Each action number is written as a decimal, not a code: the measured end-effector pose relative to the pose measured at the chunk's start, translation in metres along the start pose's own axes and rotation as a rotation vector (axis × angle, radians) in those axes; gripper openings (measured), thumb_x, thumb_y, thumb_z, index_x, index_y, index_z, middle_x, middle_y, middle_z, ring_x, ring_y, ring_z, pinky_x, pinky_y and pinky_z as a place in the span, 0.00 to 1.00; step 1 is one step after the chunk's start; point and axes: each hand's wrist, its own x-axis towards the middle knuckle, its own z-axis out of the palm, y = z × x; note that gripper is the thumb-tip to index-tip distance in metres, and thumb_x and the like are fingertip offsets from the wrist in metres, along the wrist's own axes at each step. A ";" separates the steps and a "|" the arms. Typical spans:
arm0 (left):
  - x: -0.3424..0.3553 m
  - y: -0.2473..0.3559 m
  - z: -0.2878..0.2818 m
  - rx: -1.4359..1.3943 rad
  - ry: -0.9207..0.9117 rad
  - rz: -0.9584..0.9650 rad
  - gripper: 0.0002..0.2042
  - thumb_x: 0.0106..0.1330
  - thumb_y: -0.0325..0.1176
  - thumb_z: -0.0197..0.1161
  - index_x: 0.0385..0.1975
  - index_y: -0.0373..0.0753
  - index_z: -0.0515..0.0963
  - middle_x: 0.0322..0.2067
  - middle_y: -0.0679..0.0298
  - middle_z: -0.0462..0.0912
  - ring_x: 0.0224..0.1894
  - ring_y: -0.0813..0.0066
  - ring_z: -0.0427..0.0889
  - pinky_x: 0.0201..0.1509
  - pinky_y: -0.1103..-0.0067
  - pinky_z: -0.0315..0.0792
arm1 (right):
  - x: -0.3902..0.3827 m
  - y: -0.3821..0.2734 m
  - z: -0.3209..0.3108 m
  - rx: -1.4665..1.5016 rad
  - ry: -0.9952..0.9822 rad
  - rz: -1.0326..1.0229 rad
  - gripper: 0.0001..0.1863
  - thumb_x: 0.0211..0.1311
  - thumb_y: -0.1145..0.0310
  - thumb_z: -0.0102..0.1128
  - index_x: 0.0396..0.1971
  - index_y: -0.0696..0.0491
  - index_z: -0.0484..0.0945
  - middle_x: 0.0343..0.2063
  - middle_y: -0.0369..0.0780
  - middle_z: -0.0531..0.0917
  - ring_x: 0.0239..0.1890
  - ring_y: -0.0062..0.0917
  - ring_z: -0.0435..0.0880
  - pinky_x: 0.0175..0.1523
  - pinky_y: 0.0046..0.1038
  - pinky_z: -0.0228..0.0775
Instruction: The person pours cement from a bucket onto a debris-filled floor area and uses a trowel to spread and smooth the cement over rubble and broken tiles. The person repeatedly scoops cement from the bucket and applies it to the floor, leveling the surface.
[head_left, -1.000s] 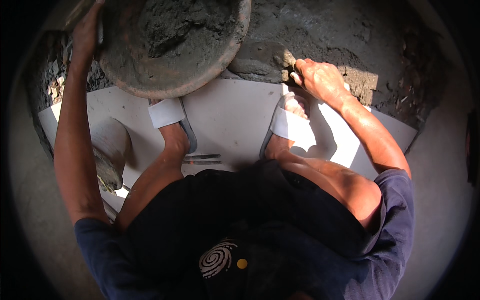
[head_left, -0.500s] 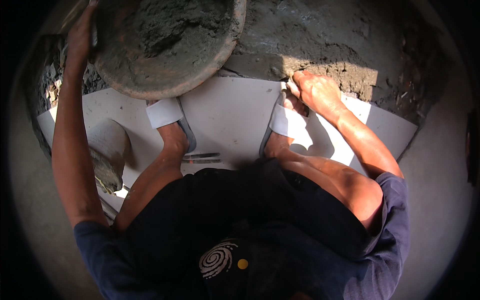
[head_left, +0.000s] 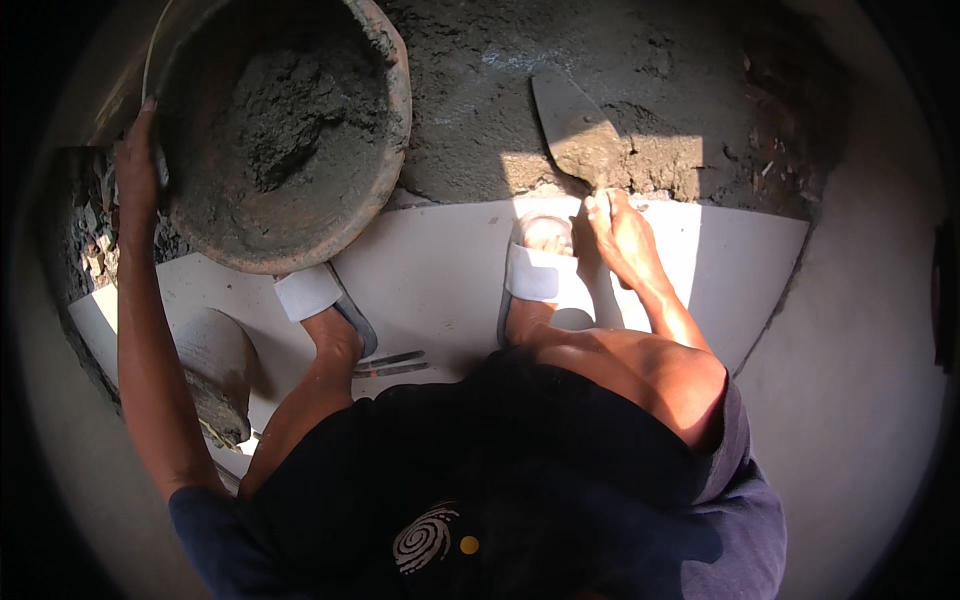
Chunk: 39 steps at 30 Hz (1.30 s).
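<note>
My right hand (head_left: 628, 238) is closed round the handle of a pointed trowel (head_left: 582, 132). Its mortar-smeared blade points away from me, over the wet grey mortar bed (head_left: 470, 110), partly in a sunlit patch. At the far left, my left hand (head_left: 138, 165) grips the outer edge of a wide round basin (head_left: 370, 215), beside a thin pale strip along its side. The basin is tilted towards me. A rough mound of mortar (head_left: 300, 110) sticks to its inside. Some fingers of my left hand are hidden.
My feet, in sandals with white straps (head_left: 532, 272), stand on a white tiled floor (head_left: 430, 260) bordering the mortar. A mortar-crusted, rounded object (head_left: 215, 360) lies by my left leg. Rubble (head_left: 95, 240) sits at the far left, and two dark thin strips (head_left: 390, 365) lie between my legs.
The trowel blade has swung from pointing left, low along the mortar's edge, to pointing away from me. The basin appears farther left and nearer, tilted more, with my left hand still on it.
</note>
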 end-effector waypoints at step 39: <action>-0.072 -0.009 -0.038 -0.348 -0.048 -0.404 0.17 0.61 0.40 0.63 0.38 0.31 0.75 0.30 0.65 0.77 0.34 0.78 0.72 0.41 0.80 0.67 | 0.229 -0.213 0.027 0.913 0.184 -0.126 0.24 0.69 0.54 0.48 0.50 0.60 0.65 0.26 0.45 0.75 0.20 0.31 0.81 0.22 0.34 0.74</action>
